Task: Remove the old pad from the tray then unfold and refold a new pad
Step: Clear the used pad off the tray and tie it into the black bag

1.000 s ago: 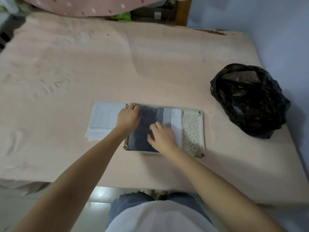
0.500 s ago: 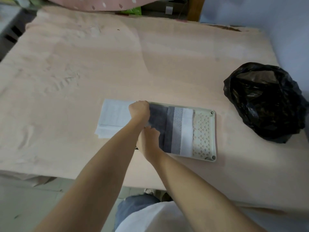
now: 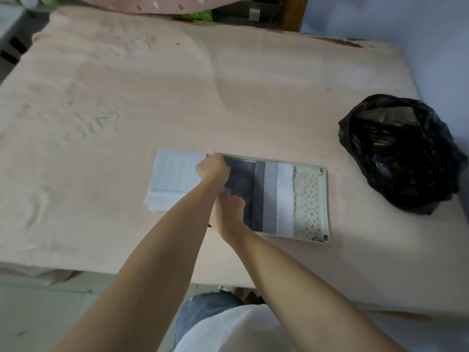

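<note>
Fingers of both hands now pinch the old pad at its left edge in the tray, having slid across; removal looks imminent. New pad waits beside, bag farther right.

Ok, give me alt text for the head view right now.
Both hands work at the left end of a dark grey pad lying in a pale tray: left hand at its far corner, right hand nearer. Folded white pads lie left of the tray, a black bag to the right.
</note>
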Demonstrator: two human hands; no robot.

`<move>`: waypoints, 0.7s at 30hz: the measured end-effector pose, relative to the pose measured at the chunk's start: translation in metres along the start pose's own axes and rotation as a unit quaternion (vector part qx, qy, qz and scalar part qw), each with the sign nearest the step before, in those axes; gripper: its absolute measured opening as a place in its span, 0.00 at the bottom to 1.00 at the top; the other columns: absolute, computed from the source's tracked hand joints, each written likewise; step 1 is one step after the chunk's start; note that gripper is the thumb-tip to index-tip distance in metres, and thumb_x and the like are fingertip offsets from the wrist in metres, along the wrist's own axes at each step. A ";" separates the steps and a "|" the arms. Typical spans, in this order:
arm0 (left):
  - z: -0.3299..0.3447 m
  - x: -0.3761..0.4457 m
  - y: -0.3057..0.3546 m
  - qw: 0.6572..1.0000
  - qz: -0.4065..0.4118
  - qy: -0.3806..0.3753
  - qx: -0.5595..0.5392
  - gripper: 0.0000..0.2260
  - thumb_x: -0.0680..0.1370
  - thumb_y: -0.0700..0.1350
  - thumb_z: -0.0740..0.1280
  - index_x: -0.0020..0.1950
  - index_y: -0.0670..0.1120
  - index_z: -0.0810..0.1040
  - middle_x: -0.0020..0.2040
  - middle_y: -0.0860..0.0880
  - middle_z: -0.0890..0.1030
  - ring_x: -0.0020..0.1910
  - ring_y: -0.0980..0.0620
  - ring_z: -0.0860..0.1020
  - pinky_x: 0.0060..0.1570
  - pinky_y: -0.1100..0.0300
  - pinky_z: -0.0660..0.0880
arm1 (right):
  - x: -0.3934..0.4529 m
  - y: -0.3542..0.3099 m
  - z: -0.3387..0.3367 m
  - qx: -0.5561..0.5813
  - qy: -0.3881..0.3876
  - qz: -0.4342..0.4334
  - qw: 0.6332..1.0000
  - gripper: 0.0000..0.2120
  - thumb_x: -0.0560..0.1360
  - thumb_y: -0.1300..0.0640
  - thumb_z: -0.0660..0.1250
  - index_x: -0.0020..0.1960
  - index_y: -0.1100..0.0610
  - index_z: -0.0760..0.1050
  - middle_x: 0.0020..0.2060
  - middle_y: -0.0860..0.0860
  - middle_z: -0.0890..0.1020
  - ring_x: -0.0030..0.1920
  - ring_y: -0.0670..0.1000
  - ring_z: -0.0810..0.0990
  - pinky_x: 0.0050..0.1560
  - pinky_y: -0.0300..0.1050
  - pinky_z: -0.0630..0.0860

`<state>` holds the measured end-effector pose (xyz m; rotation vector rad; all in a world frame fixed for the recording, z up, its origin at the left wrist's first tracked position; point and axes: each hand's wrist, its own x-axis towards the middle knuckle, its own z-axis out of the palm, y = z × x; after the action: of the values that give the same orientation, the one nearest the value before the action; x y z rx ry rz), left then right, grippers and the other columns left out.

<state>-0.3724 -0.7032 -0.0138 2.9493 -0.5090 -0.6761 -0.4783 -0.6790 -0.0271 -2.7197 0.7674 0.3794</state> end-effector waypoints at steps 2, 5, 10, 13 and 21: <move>-0.003 0.001 -0.003 0.999 0.009 0.006 -0.044 0.12 0.78 0.49 0.60 0.57 0.45 0.75 0.53 0.46 0.80 0.50 0.46 0.79 0.39 0.59 0.69 | -0.003 0.004 -0.001 -0.028 0.024 -0.008 0.999 0.15 0.78 0.52 0.59 0.54 0.63 0.73 0.47 0.57 0.79 0.48 0.58 0.80 0.41 0.45 0.67; -0.004 0.007 -0.006 0.996 0.022 0.008 -0.084 0.07 0.78 0.50 0.60 0.48 0.47 0.71 0.47 0.47 0.79 0.41 0.47 0.76 0.30 0.62 0.66 | -0.005 0.005 -0.001 0.002 0.056 0.000 0.998 0.17 0.78 0.47 0.60 0.51 0.62 0.74 0.45 0.57 0.80 0.45 0.57 0.81 0.38 0.45 0.67; -0.006 0.007 -0.006 0.993 0.025 0.011 -0.118 0.09 0.79 0.51 0.60 0.46 0.45 0.69 0.43 0.46 0.78 0.38 0.47 0.74 0.29 0.60 0.64 | -0.009 0.002 -0.005 0.023 0.064 0.010 0.998 0.14 0.77 0.49 0.59 0.49 0.61 0.75 0.45 0.56 0.81 0.45 0.57 0.81 0.38 0.44 0.66; -0.004 0.007 -0.006 0.992 0.027 0.018 -0.125 0.11 0.79 0.51 0.59 0.48 0.43 0.72 0.44 0.45 0.79 0.38 0.46 0.74 0.30 0.60 0.65 | -0.013 -0.001 -0.007 0.043 0.067 0.030 0.996 0.15 0.78 0.49 0.58 0.48 0.60 0.75 0.43 0.55 0.82 0.43 0.56 0.81 0.37 0.43 0.66; -0.004 0.003 -0.003 0.989 0.040 0.033 -0.138 0.12 0.78 0.51 0.62 0.50 0.42 0.74 0.45 0.45 0.79 0.39 0.46 0.74 0.34 0.58 0.67 | -0.012 0.000 -0.015 0.029 0.070 0.037 0.996 0.16 0.78 0.47 0.59 0.51 0.60 0.73 0.43 0.54 0.83 0.43 0.55 0.82 0.37 0.44 0.66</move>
<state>-0.3673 -0.7013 -0.0122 2.6688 -0.4815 -0.5861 -0.4852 -0.6783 -0.0098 -2.6913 0.9029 0.1813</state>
